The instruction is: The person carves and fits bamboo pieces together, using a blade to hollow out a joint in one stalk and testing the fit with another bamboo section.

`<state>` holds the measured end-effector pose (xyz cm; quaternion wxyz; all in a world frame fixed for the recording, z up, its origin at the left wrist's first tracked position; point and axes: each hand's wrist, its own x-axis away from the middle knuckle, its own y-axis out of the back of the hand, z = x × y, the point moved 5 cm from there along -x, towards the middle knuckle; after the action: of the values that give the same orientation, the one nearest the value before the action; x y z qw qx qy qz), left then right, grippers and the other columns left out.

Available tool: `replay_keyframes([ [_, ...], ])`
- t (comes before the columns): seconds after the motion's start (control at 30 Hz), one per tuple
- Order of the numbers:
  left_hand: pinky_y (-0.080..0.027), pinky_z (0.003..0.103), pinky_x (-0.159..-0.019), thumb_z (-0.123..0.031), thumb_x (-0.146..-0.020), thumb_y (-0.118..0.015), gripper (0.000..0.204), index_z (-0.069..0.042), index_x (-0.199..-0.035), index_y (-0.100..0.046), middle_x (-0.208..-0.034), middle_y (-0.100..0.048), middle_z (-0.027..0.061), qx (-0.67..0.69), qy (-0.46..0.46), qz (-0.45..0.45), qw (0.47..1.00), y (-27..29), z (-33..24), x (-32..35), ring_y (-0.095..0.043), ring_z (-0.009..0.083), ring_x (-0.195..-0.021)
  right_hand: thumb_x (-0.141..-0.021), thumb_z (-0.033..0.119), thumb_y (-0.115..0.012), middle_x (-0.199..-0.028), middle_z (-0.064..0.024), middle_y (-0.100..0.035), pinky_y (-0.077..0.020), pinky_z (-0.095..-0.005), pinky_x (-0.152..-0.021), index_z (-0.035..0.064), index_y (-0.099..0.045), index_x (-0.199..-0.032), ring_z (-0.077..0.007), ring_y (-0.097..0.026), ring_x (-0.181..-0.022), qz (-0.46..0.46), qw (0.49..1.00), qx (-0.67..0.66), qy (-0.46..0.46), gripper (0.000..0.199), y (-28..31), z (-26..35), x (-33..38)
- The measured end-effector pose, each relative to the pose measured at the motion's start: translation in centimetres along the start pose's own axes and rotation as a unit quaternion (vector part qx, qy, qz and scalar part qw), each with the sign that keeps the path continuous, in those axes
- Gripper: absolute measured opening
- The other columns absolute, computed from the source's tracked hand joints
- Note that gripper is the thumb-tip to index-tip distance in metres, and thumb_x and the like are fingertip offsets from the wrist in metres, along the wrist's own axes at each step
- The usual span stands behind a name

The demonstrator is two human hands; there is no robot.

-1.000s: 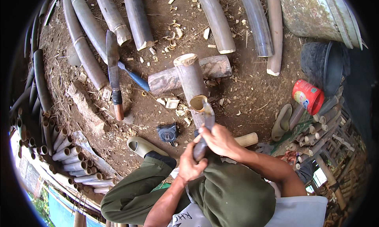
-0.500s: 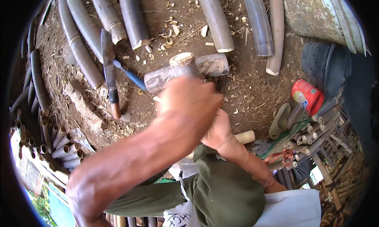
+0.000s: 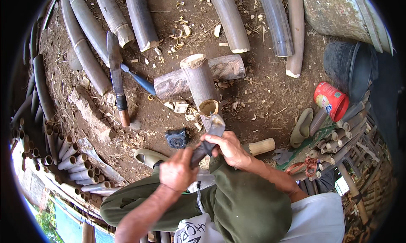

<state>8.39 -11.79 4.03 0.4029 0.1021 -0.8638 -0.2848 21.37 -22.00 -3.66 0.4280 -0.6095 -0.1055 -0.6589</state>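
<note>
A bamboo piece (image 3: 198,80) rests across a short log (image 3: 171,83). Its near part has a rounded opening (image 3: 209,107). A chisel-like tool (image 3: 217,125) with a metal blade and dark handle has its blade end at this opening; whether the tip is inside I cannot tell. My left hand (image 3: 178,170) is closed around the handle's lower end. Closer to the blade, my right hand (image 3: 230,150) also grips the tool, with its thumb along it. Below the hands are my green-trousered legs (image 3: 249,196).
A long knife (image 3: 115,69) and blue-handled tool (image 3: 141,81) lie left. Several bamboo poles (image 3: 230,21) point inward from the far side. A tape measure (image 3: 176,138) sits near my left foot. Rightward are a red tub (image 3: 327,100), a dark bucket (image 3: 340,65) and a sandal (image 3: 302,126).
My left hand has drawn back toward me and left, uncovering the bamboo's opening and the tool. The right hand also shows more clearly, around the tool.
</note>
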Motion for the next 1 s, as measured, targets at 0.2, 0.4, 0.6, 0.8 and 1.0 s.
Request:
replay_keyframes([
  [0.2,-0.056,0.049,-0.064,-0.022,-0.077,-0.075,0.059,-0.003,-0.125,-0.047,-0.095,-0.063,0.0189,0.153,0.122,-0.048,0.98,-10.4,-4.1,-1.4,-0.067,0.0381,-0.074,-0.1,0.034,-0.054,-0.064,-0.0071,-0.065,-0.0476,-0.0288,-0.055,0.0017,-0.07,-0.091,-0.0122,-0.062,-0.061,-0.215,0.95,0.149,0.17,0.037,2.3,0.5,0.0],
  [0.4,-0.056,0.038,-0.061,-0.01,-0.081,-0.065,0.026,-0.01,-0.105,-0.054,-0.085,-0.063,0.0067,-0.298,-0.113,0.082,0.944,4.2,0.8,-2.5,-0.07,0.0236,-0.073,-0.101,0.029,-0.055,-0.097,-0.0055,-0.07,-0.0556,-0.0294,-0.061,0.0094,-0.059,-0.122,-0.0146,-0.066,-0.064,0.198,0.937,-0.284,-0.036,0.028,-3.1,-3.0,-1.9],
  [0.6,-0.056,0.045,-0.064,-0.014,-0.072,-0.071,0.035,-0.011,-0.103,-0.054,-0.084,-0.062,0.0099,-0.129,-0.048,0.188,0.972,3.5,1.8,-3.2,-0.068,0.0322,-0.073,-0.096,0.025,-0.061,-0.085,-0.0043,-0.069,-0.0439,-0.0273,-0.051,0.0027,-0.067,-0.111,-0.0095,-0.05,-0.049,0.079,0.978,-0.185,-0.05,0.027,-1.9,-1.5,-1.4],
  [0.8,-0.056,0.05,-0.07,-0.013,-0.071,-0.072,0.06,-0.003,-0.125,-0.048,-0.09,-0.067,0.0234,0.134,0.103,0.032,0.985,-7.6,-1.0,-0.9,-0.068,0.0395,-0.074,-0.094,0.032,-0.058,-0.064,-0.0048,-0.068,-0.0459,-0.0308,-0.053,0.0026,-0.071,-0.08,-0.0123,-0.058,-0.053,-0.151,0.97,0.155,0.112,0.035,1.4,0.4,-0.6],
  [1.0,-0.054,0.045,-0.076,-0.015,-0.076,-0.075,0.06,0.002,-0.128,-0.051,-0.093,-0.068,0.0255,0.271,0.116,-0.058,0.954,-10.6,-2.7,-1.1,-0.069,0.0395,-0.082,-0.1,0.028,-0.048,-0.07,-0.0142,-0.069,-0.0548,-0.0434,-0.065,0.0001,-0.065,-0.086,-0.0311,-0.07,-0.066,-0.181,0.91,0.329,0.175,0.035,1.6,1.0,1.1],
])
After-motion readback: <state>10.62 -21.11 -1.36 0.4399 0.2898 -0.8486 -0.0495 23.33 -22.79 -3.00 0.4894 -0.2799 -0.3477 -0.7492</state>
